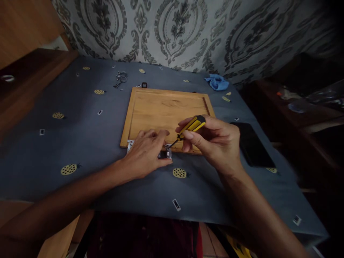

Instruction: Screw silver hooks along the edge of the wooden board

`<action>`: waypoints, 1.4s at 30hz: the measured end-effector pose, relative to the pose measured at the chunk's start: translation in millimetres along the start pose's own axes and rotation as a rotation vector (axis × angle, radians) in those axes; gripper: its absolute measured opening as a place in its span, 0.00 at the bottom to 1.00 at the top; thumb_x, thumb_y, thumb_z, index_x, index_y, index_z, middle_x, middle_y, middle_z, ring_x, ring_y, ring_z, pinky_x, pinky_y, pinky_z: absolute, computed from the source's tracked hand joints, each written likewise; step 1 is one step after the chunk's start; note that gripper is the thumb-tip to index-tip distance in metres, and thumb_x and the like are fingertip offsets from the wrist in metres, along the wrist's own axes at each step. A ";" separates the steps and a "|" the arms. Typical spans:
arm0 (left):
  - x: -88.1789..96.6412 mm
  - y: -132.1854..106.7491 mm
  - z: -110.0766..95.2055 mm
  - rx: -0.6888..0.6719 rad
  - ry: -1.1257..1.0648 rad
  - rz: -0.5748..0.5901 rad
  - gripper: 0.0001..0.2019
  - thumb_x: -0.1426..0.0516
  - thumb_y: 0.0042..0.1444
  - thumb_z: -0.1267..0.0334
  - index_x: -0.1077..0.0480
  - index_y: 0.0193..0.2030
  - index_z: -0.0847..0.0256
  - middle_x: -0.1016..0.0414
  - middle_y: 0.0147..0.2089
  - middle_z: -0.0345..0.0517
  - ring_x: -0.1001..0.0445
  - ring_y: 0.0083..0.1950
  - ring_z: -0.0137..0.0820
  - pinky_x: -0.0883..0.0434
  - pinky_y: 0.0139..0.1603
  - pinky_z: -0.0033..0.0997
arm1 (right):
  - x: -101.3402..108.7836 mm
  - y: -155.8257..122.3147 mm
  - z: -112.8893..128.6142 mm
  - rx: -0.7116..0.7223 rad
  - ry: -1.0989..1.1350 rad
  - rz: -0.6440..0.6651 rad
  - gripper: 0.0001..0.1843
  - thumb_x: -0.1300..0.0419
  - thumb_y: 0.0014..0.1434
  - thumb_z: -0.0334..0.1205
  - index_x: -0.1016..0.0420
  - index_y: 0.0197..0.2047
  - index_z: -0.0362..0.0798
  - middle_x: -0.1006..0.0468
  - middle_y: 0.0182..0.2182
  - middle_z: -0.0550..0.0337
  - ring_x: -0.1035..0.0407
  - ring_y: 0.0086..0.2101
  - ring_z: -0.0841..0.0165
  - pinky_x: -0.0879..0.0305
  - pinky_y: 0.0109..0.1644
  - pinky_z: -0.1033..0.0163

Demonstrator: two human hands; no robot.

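A framed wooden panel (166,107) lies flat on the cloth-covered table. At its near edge sits a shiny metal fitting (168,152), partly hidden under my left hand (146,152); its exact kind is unclear. The fingers of that hand lie bent over the fitting and the panel's edge, with the thumb on the near side. My right hand (212,139) pinches a small yellow-and-black screwdriver (192,127), tilted so that its tip meets the fitting. Left of my left hand, another shiny metal piece (130,144) shows at the panel's corner.
A black phone (252,145) lies right of my right hand. Several small metal parts (120,79) rest beyond the panel to the left, a small black item (144,85) at its far edge. A crumpled blue cloth (217,82) is at the back right. A patterned curtain (177,32) hangs behind.
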State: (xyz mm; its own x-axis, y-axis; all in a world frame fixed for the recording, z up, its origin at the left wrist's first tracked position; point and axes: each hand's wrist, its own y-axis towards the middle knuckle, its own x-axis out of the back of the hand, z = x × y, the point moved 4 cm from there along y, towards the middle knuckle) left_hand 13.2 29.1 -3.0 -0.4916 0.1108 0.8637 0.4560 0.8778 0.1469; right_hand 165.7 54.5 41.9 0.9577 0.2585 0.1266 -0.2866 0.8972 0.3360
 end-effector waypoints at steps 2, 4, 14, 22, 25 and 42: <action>0.2 0.2 0.2 0.011 -0.007 0.008 0.29 0.33 0.55 0.55 0.39 0.58 0.61 0.22 0.46 0.48 0.28 0.55 0.46 0.35 0.53 0.45 | 0.4 -1.4 0.2 0.063 -0.012 -0.073 0.05 0.29 0.55 0.40 0.19 0.34 0.49 0.20 0.29 0.65 0.29 0.17 0.78 0.30 0.19 0.72; 0.4 0.5 0.3 0.023 -0.014 0.017 0.29 0.33 0.55 0.55 0.40 0.58 0.60 0.22 0.47 0.47 0.28 0.56 0.46 0.35 0.53 0.45 | 1.9 -2.9 1.3 0.121 -0.018 -0.161 0.05 0.29 0.56 0.40 0.19 0.34 0.50 0.20 0.30 0.65 0.30 0.17 0.78 0.31 0.19 0.71; 0.9 0.4 -0.3 0.030 -0.001 0.017 0.31 0.32 0.54 0.55 0.39 0.59 0.61 0.22 0.48 0.49 0.28 0.56 0.47 0.35 0.54 0.45 | 4.4 -2.0 -2.9 0.108 -0.106 -0.187 0.05 0.31 0.57 0.41 0.21 0.34 0.51 0.22 0.27 0.65 0.31 0.16 0.76 0.33 0.16 0.69; 1.0 0.2 -1.6 0.006 0.009 -0.003 0.31 0.31 0.53 0.56 0.39 0.59 0.62 0.22 0.45 0.47 0.27 0.54 0.46 0.34 0.51 0.44 | 1.3 -1.6 -5.1 0.096 -0.109 -0.175 0.08 0.30 0.57 0.44 0.22 0.34 0.51 0.23 0.24 0.67 0.31 0.16 0.76 0.34 0.16 0.70; 1.1 0.6 -1.1 0.009 0.007 0.002 0.31 0.31 0.53 0.56 0.39 0.59 0.62 0.22 0.45 0.47 0.27 0.54 0.46 0.34 0.51 0.44 | 0.7 -0.1 -4.2 0.073 -0.085 -0.141 0.10 0.29 0.55 0.46 0.22 0.32 0.51 0.24 0.23 0.67 0.31 0.16 0.76 0.33 0.16 0.70; 1.7 0.8 -1.6 0.028 0.001 0.013 0.28 0.32 0.54 0.57 0.39 0.55 0.60 0.22 0.48 0.49 0.27 0.55 0.46 0.34 0.52 0.45 | -0.8 0.1 -1.6 -0.020 0.009 -0.046 0.13 0.26 0.50 0.45 0.23 0.30 0.48 0.21 0.27 0.65 0.31 0.18 0.78 0.30 0.20 0.72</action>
State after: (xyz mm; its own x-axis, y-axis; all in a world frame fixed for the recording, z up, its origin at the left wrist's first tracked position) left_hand 14.0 29.2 -0.7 -0.4852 0.1217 0.8659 0.4414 0.8889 0.1224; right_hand 164.9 54.9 40.4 0.9699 0.2202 0.1034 -0.2422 0.9151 0.3224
